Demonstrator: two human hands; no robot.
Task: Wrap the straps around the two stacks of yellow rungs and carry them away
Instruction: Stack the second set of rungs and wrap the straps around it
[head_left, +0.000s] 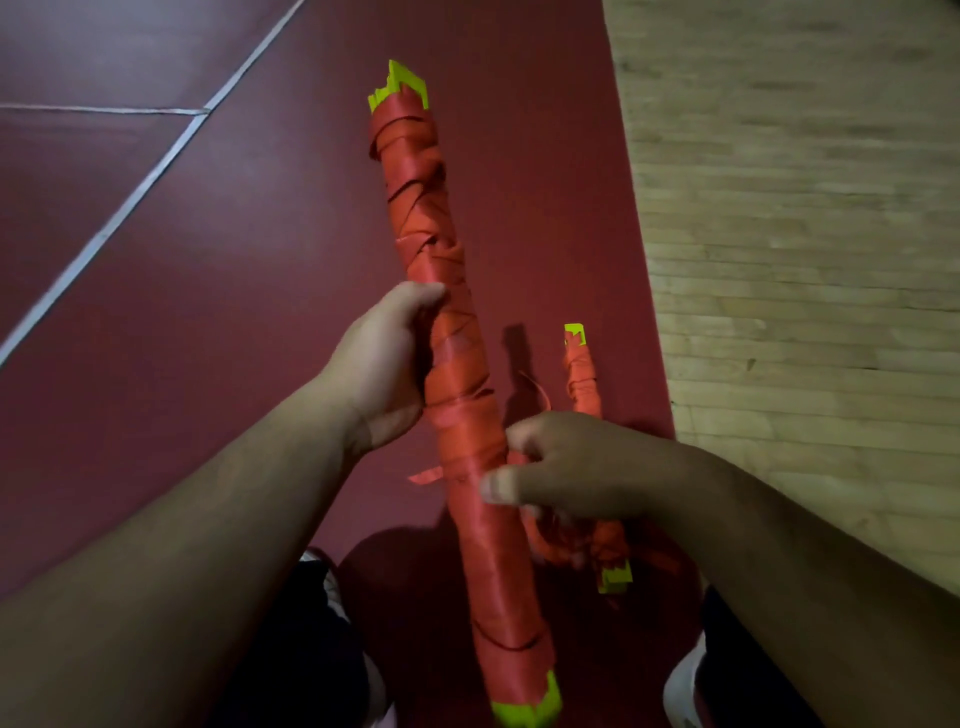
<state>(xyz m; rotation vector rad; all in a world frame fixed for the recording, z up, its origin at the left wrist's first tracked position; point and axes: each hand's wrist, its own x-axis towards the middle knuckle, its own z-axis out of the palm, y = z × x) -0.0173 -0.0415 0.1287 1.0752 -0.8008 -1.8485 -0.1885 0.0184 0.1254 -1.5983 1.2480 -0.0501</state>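
At far left, white lines (130, 208) cross the dark red floor (234, 270). My left hand (379, 374) comes in from bottom left and grips the first stack (457, 364) of rungs at about its middle, thumb on top, fingers round the back. I hold this stack in the air, nearly upright in the view, leaning a little w/ its top to the left. An orange strap (415, 171) covers it almost completely in crossing turns. Only the yellow tips (397, 85) show at the top end, and some yellow at the bottom end too. A short loose strap end (425, 475) sticks out on the left side, below my left hand.

My right hand (571, 467) is just right of the stack at its lower part, fingers curled, thumb against the wrapped side. This part is blurred, so I cannot tell if it pinches a strap or holds nothing.

Behind the right hand, the second stack (584, 384) lies on the red floor, also wrapped in orange, yellow at both ends, approx. parallel to the first one. At right is a light wood floor (805, 260). My white shoe (685, 686) is at the bottom.
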